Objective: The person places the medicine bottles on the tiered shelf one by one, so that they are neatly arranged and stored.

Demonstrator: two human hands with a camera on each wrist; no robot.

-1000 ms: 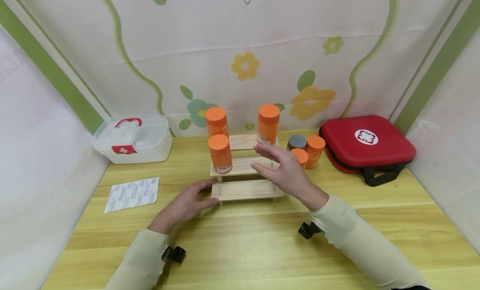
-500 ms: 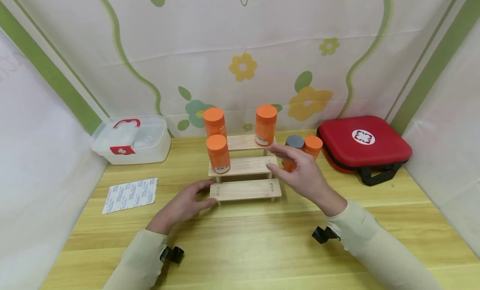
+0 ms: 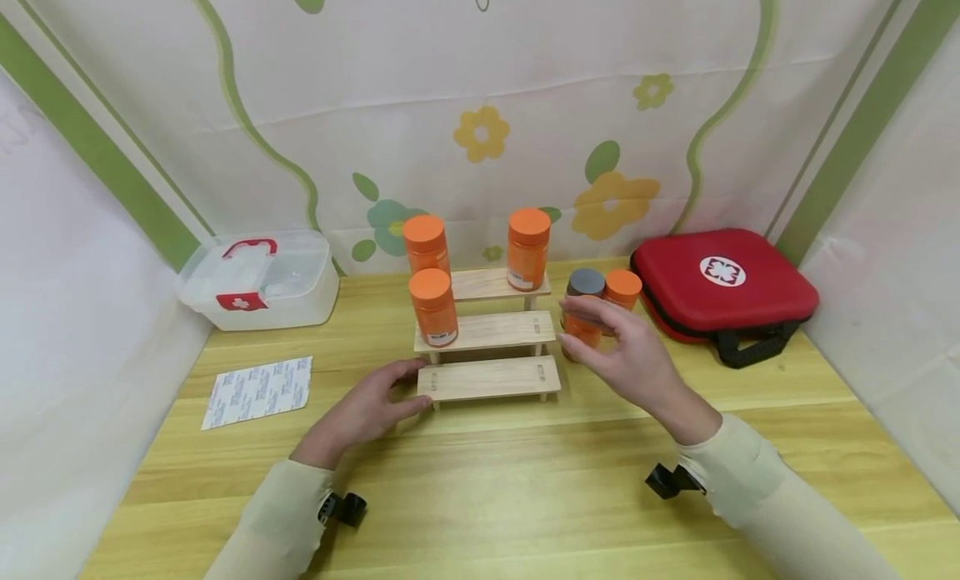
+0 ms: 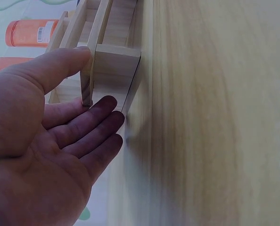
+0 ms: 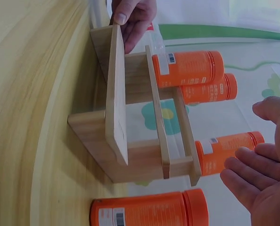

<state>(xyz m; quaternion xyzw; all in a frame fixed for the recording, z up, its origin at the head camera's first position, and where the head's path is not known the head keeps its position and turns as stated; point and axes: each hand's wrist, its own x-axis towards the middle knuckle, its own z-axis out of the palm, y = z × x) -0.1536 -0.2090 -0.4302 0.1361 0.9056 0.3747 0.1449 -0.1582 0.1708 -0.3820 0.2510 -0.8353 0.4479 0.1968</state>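
Observation:
A three-step wooden rack (image 3: pixel 487 378) stands on the table. My left hand (image 3: pixel 367 409) pinches the left end of its lowest step between thumb and index finger, the other fingers held out below in the left wrist view. An orange bottle (image 3: pixel 424 242) and another orange bottle (image 3: pixel 528 251) stand on the top step, and a third orange bottle (image 3: pixel 434 309) is on the left of the middle step. My right hand (image 3: pixel 633 359) hovers, fingers spread from thumb, before an orange bottle (image 5: pixel 149 209) on the table right of the rack, partly hiding it in the head view.
Behind that bottle stand a grey-lidded bottle (image 3: pixel 586 282) and one more orange-lidded bottle (image 3: pixel 622 288). A red first-aid case (image 3: pixel 723 284) lies at the right back. A clear plastic box (image 3: pixel 262 284) sits at the left back, with a printed white sheet (image 3: pixel 258 392) in front.
My right hand has moved right and slightly down, from beside the rack's upper steps to the bottles on the table. The left hand keeps its place at the lowest step.

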